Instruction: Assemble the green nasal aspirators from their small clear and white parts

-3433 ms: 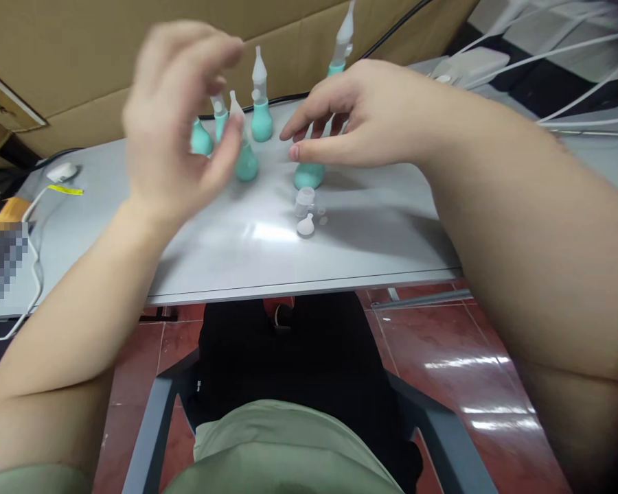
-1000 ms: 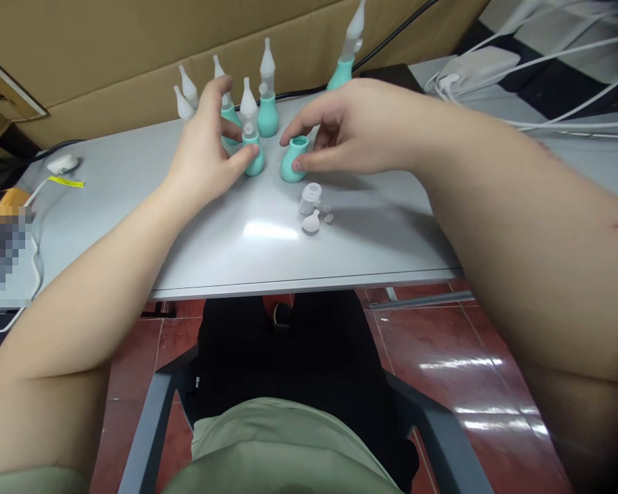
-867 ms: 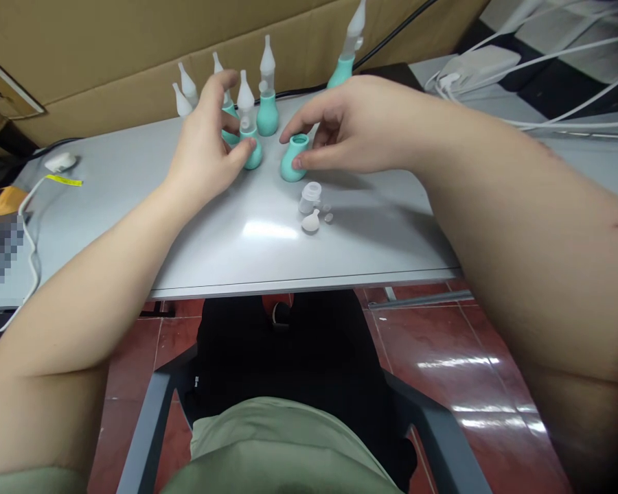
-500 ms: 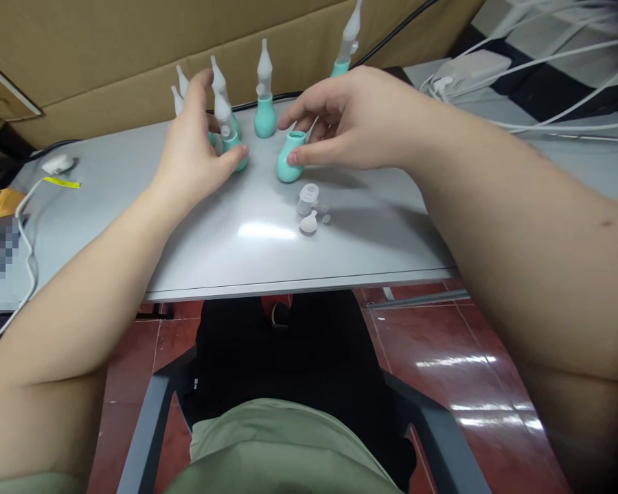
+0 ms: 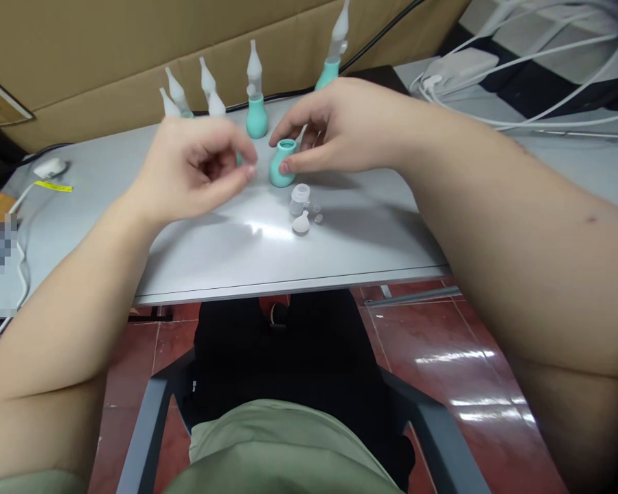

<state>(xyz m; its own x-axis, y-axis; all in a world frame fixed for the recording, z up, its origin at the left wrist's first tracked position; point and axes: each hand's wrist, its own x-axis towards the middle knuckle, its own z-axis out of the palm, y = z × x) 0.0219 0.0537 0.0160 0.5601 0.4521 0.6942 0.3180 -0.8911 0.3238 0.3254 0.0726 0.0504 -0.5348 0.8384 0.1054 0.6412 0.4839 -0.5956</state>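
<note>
While right hand (image 5: 353, 127) holds open bulb (image 5: 279, 174), left hand (image 5: 188, 168) hovers.

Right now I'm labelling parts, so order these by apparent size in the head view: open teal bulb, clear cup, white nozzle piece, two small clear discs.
1. Open teal bulb
2. Clear cup
3. White nozzle piece
4. Two small clear discs, too alike to rank apart

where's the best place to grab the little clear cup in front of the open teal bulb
Likely its side walls, below the rim, from the person's left. The clear cup looks upright; the open teal bulb is behind it, the white teardrop piece in front and small discs to its right.
</note>
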